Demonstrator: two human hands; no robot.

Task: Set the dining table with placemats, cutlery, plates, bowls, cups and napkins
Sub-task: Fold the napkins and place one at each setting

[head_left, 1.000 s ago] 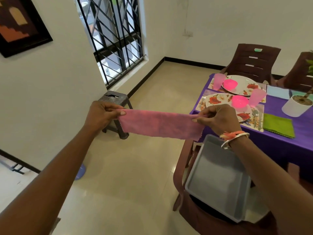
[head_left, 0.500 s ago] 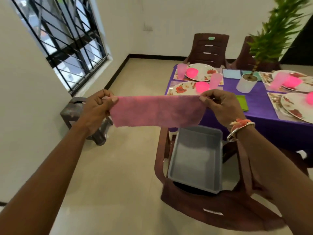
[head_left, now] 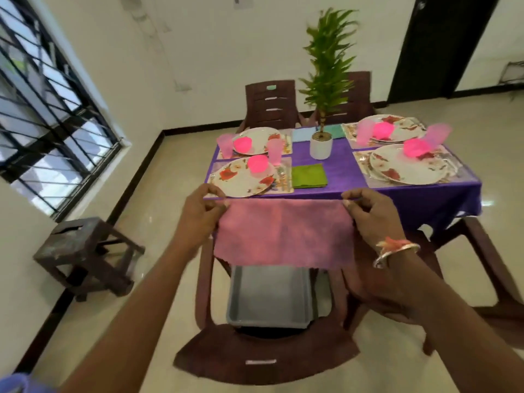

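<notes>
Holding the pink napkin [head_left: 283, 234] up by its two top corners, the person seems to be on the napkin step, probably the last one. The left hand [head_left: 198, 214] and right hand [head_left: 368, 217] each pinch a corner between thumb and forefinger, with the other fingers curled in. The cloth hangs in the air just in front of the table's [head_left: 340, 173] near edge, above the grey tub [head_left: 269, 296] on the chair [head_left: 255, 355] seat.

All four places already have plates, bowls and cups. A green napkin [head_left: 309, 175] lies by the near-left plate [head_left: 243, 178], while the near-right plate [head_left: 408, 168] shows no napkin beside it. The next move is likely to fold the cloth smaller, carry it over the near edge and lay it flat on the bare cloth next to that plate, without touching the cups.

Half a second ago the napkin was a narrow band stretched between the hands. Now it hangs open as a broad sheet, and the view faces the table squarely.
</notes>
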